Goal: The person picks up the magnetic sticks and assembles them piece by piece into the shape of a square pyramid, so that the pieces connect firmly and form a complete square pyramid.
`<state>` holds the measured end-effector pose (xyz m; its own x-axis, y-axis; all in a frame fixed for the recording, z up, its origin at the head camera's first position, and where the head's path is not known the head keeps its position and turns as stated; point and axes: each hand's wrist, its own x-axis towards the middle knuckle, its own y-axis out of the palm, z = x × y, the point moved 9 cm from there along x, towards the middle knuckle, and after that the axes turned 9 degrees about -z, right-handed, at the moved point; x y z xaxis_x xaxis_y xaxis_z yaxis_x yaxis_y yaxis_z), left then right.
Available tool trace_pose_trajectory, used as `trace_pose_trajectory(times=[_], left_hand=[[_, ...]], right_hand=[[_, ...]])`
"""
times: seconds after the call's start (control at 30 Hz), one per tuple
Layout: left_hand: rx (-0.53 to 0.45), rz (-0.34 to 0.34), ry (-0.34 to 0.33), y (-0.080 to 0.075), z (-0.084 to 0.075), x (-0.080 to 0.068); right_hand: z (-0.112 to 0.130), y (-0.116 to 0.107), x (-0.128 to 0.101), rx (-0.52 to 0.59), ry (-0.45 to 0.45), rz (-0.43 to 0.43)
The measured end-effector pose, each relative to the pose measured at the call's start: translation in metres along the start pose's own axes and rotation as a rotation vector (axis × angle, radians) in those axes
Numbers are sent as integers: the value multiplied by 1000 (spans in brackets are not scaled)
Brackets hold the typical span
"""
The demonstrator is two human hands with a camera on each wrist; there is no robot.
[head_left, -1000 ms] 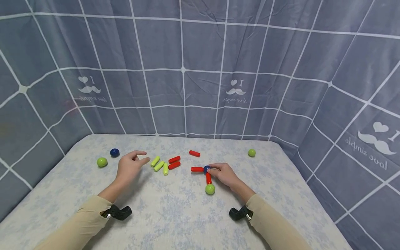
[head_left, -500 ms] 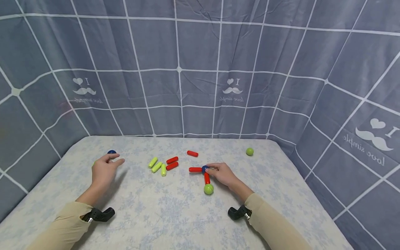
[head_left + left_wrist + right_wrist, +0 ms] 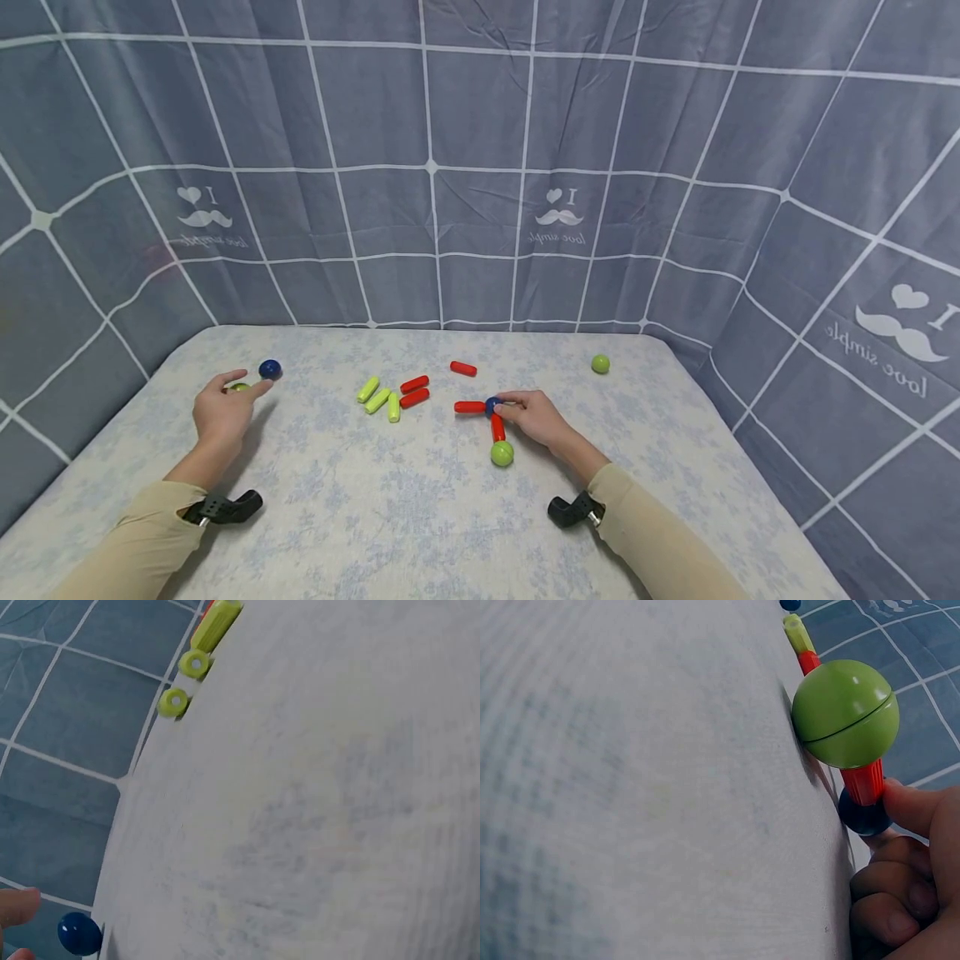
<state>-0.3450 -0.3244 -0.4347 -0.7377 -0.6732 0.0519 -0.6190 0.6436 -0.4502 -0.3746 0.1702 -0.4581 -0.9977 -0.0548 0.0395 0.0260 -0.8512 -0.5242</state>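
Observation:
My left hand (image 3: 221, 414) is at the far left, thumb and index finger spread apart. A green ball (image 3: 238, 387) shows between them, partly hidden behind the hand. Just right of the fingertips lies a dark blue ball (image 3: 270, 369), also low in the left wrist view. With thumb and fingers, my right hand (image 3: 532, 418) pinches another blue ball (image 3: 492, 406). From that ball one red rod (image 3: 470, 407) points left, and a second red rod (image 3: 864, 784) runs toward me to a green ball (image 3: 845, 712) at its end.
Several yellow-green rods (image 3: 377, 401) lie mid-table beside two loose red rods (image 3: 414, 397). Another red rod (image 3: 463, 368) lies farther back, and a lone green ball (image 3: 601, 363) is at the back right. A grey-blue checked curtain (image 3: 480, 208) surrounds the patterned tabletop (image 3: 375, 517).
My left hand has moved left, away from the yellow-green rods, past the blue ball to the green ball. The right hand still pinches its blue ball in the same place.

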Motion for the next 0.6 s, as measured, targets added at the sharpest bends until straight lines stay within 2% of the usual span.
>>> trace_pose_trajectory(times=[0.33,0.6], left_hand=[[-24,-37,-48,-3,16,10],[-27,-56,-115,-4,17,11]], right_hand=[[2,-1,-2,-4,16,-7],[1,-1,-2,6,13,-6]])
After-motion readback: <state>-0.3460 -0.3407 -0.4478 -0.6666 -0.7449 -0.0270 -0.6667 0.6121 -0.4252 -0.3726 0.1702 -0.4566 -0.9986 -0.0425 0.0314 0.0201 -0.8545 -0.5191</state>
